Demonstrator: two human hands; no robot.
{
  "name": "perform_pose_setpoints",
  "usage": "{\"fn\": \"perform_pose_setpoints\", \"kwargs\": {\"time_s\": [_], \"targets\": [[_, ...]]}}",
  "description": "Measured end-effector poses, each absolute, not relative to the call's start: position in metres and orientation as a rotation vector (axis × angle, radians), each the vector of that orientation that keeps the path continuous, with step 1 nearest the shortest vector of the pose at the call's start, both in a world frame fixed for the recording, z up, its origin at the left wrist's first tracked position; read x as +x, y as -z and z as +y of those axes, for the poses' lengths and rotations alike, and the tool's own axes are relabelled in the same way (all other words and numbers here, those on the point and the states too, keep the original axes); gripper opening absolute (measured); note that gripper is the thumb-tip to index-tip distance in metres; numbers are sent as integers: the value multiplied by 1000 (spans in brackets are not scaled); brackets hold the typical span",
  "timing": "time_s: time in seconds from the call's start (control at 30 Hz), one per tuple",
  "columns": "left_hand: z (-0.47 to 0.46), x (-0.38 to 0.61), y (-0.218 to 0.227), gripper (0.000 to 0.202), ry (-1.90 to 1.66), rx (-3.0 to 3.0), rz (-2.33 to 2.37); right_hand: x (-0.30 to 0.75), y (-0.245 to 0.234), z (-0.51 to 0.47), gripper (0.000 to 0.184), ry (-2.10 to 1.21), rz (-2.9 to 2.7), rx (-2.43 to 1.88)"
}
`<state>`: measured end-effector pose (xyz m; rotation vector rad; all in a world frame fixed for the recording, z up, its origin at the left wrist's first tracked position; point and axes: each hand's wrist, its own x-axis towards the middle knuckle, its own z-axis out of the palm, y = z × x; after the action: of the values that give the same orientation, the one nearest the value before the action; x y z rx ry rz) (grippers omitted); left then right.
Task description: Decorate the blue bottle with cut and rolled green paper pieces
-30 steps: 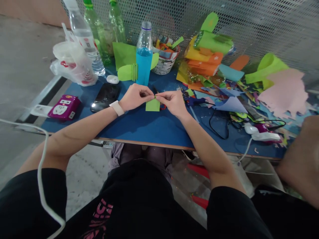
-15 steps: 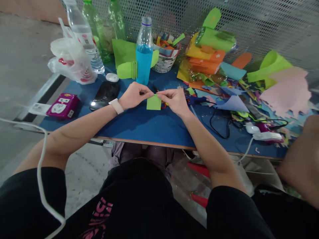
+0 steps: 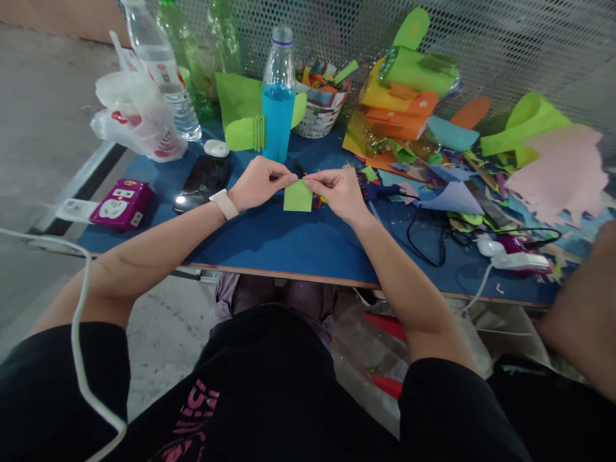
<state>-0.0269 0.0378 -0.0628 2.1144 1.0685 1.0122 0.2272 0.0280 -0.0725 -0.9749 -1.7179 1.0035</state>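
A small green paper square (image 3: 297,198) hangs above the blue table, pinched along its top edge by both hands. My left hand (image 3: 262,183) grips its upper left corner between thumb and fingers. At the upper right corner, my right hand (image 3: 337,191) pinches it the same way. The fingertips nearly meet over the top edge. Just behind the hands stands a clear bottle (image 3: 278,106) of blue liquid, with green paper pieces (image 3: 243,133) at its side, one of them pleated. Part of something red and yellow shows under the right hand.
On the left lie a black phone (image 3: 202,183), a white case (image 3: 216,149) and a purple power adapter (image 3: 122,204). Behind are a bagged cup (image 3: 139,119) and several bottles. A woven basket (image 3: 321,109), paper scraps (image 3: 452,199) and cables fill the right. Another person's arm (image 3: 584,314) is at far right.
Both hands keep their pinch on the green paper, which stays almost in place. The view has shifted very slightly.
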Motion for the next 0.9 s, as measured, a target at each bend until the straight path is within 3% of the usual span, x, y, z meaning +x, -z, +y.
{"fn": "perform_pose_setpoints", "kwargs": {"time_s": [0.23,0.9], "targets": [[32,-24,61,32,-968,2076,1009,227,79,27,46,-905,-1818,-954],[29,-23,63,23,-1024,2029,1010,223,75,24,38,-910,-1754,-946]]}}
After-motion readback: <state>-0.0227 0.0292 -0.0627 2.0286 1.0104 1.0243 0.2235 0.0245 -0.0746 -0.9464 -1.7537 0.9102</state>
